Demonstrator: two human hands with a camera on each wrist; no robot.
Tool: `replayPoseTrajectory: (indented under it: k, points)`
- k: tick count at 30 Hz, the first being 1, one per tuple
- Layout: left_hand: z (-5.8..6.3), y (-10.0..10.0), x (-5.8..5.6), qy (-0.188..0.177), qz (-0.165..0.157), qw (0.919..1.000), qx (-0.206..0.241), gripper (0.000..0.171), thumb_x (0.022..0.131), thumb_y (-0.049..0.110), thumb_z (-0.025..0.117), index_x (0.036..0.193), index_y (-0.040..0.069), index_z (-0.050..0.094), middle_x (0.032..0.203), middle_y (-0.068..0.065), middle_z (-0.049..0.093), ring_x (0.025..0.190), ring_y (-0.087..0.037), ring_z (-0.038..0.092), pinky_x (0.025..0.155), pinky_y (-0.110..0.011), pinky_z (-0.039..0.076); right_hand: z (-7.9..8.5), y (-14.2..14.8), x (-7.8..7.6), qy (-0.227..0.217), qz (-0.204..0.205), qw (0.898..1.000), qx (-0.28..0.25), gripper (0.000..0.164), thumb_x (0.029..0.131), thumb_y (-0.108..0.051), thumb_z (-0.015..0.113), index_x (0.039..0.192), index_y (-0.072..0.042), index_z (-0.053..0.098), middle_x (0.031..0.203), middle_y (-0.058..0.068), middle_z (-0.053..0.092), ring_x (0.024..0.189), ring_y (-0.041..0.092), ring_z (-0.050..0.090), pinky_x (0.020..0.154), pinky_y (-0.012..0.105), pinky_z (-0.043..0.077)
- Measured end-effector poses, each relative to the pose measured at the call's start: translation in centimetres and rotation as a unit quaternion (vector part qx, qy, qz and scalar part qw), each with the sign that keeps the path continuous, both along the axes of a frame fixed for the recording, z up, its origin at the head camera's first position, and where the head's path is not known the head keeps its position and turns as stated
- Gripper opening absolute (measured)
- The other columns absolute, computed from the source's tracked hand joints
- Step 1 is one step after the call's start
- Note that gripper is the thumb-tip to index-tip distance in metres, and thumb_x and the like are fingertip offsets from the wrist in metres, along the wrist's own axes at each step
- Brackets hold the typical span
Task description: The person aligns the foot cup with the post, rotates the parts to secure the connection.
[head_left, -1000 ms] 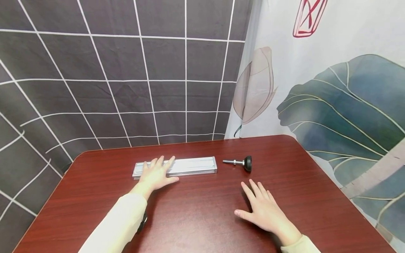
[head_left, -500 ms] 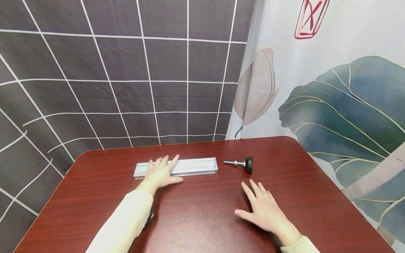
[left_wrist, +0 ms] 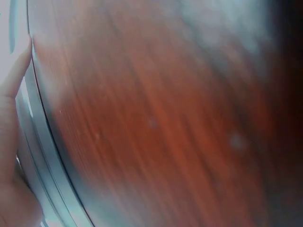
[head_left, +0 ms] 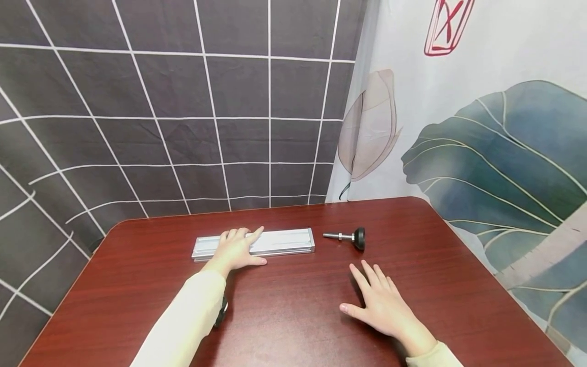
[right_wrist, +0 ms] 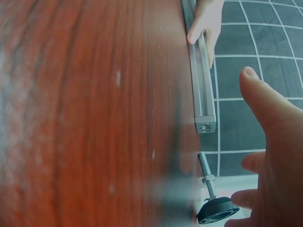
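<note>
A silver aluminium extrusion lies near the far side of the table. My left hand grips it left of its middle, thumb along the near side and fingers bent over the top toward the far edge. The left wrist view shows the thumb right against the extrusion's side. In the head view, my right hand is held over the table with fingers spread, holding nothing. Beyond its fingertips lies a levelling foot with a black round base, a threaded stud and a nut, its stud pointing at the extrusion's end.
The reddish-brown wooden table has rounded far corners. A dark grey gridded curtain hangs behind it, and a white curtain with printed leaves hangs at the right. A dark object shows partly behind the left sleeve.
My left hand has shifted a little to the right along the extrusion, and its fingers have bent down over it. The right hand, extrusion and levelling foot stay in place.
</note>
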State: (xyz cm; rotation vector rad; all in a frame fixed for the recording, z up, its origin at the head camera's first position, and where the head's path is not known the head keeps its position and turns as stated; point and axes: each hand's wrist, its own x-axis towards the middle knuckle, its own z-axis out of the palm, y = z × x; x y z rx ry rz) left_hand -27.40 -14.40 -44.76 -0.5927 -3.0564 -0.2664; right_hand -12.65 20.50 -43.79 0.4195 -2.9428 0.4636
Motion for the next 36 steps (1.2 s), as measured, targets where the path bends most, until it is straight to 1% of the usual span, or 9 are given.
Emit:
replayPoseTrajectory:
  k: [6, 11, 16, 18, 21, 28, 32, 36]
  points:
    - [-0.2, -0.3, 0.1, 0.018, 0.007, 0.9998, 0.010, 0.085, 0.069, 0.065, 0.068, 0.142, 0.030, 0.040, 0.120, -0.009, 0.052, 0.112, -0.030, 0.044, 0.096, -0.055, 0.025, -0.1, -0.2, -0.2, -0.004, 0.003, 1.000, 0.000, 0.086, 0.077, -0.064, 0.061, 0.140, -0.008, 0.042, 0.143, 0.022, 0.035, 0.129, 0.047, 0.030, 0.097, 0.062, 0.026]
    - [0.0, -0.3, 0.4, 0.029, 0.015, 0.9993, 0.016, 0.080, 0.068, 0.062, 0.070, 0.138, 0.030, 0.047, 0.110, -0.007, 0.054, 0.106, -0.028, 0.046, 0.093, -0.053, 0.027, -0.1, -0.3, -0.2, -0.008, 0.005, 1.000, -0.001, 0.087, 0.077, -0.065, 0.060, 0.141, -0.008, 0.042, 0.143, 0.022, 0.035, 0.129, 0.047, 0.030, 0.097, 0.062, 0.026]
    - [0.5, 0.4, 0.8, 0.030, 0.002, 0.9992, 0.027, 0.078, 0.068, 0.061, 0.072, 0.136, 0.028, 0.051, 0.105, -0.007, 0.054, 0.102, -0.027, 0.047, 0.090, -0.052, 0.031, -0.1, 0.2, 0.2, -0.014, -0.007, 1.000, -0.003, 0.088, 0.077, -0.066, 0.058, 0.141, -0.009, 0.042, 0.143, 0.021, 0.035, 0.130, 0.047, 0.029, 0.098, 0.062, 0.026]
    - [0.6, 0.7, 0.7, 0.026, -0.002, 0.9993, 0.028, 0.079, 0.068, 0.061, 0.072, 0.136, 0.027, 0.051, 0.105, -0.007, 0.054, 0.101, -0.026, 0.047, 0.091, -0.051, 0.031, -0.1, 0.3, 0.3, -0.012, -0.010, 1.000, -0.002, 0.087, 0.077, -0.066, 0.059, 0.141, -0.009, 0.042, 0.143, 0.021, 0.036, 0.129, 0.047, 0.030, 0.097, 0.063, 0.026]
    - [0.4, 0.7, 0.4, 0.026, -0.002, 0.9994, 0.024, 0.080, 0.067, 0.062, 0.072, 0.136, 0.027, 0.050, 0.107, -0.006, 0.054, 0.101, -0.025, 0.047, 0.092, -0.050, 0.031, -0.1, 0.5, 0.4, -0.007, -0.007, 1.000, -0.003, 0.086, 0.077, -0.065, 0.059, 0.141, -0.009, 0.041, 0.143, 0.022, 0.036, 0.129, 0.047, 0.030, 0.097, 0.063, 0.026]
    - [-0.1, 0.8, -0.4, 0.040, -0.013, 0.9989, 0.019, 0.081, 0.066, 0.066, 0.070, 0.135, 0.029, 0.051, 0.109, -0.004, 0.053, 0.101, -0.025, 0.047, 0.088, -0.048, 0.033, 0.2, 0.6, 0.3, 0.000, -0.005, 1.000, -0.003, 0.085, 0.078, -0.063, 0.060, 0.140, -0.009, 0.042, 0.142, 0.022, 0.036, 0.129, 0.047, 0.030, 0.096, 0.063, 0.027]
    - [-0.1, 0.7, -0.7, 0.040, -0.011, 0.9991, 0.013, 0.082, 0.065, 0.067, 0.070, 0.134, 0.028, 0.052, 0.110, -0.004, 0.053, 0.103, -0.025, 0.047, 0.088, -0.048, 0.033, 0.2, 0.6, 0.2, 0.000, -0.005, 1.000, -0.003, 0.084, 0.078, -0.063, 0.060, 0.140, -0.009, 0.042, 0.142, 0.022, 0.036, 0.129, 0.047, 0.030, 0.096, 0.063, 0.027]
    - [0.3, 0.6, -0.6, 0.032, -0.007, 0.9994, 0.007, 0.084, 0.064, 0.068, 0.070, 0.135, 0.027, 0.051, 0.110, -0.004, 0.053, 0.104, -0.026, 0.046, 0.088, -0.048, 0.033, 0.3, 0.4, 0.1, 0.004, -0.002, 1.000, -0.006, 0.084, 0.078, -0.061, 0.061, 0.140, -0.008, 0.042, 0.142, 0.022, 0.037, 0.128, 0.047, 0.031, 0.096, 0.063, 0.026]
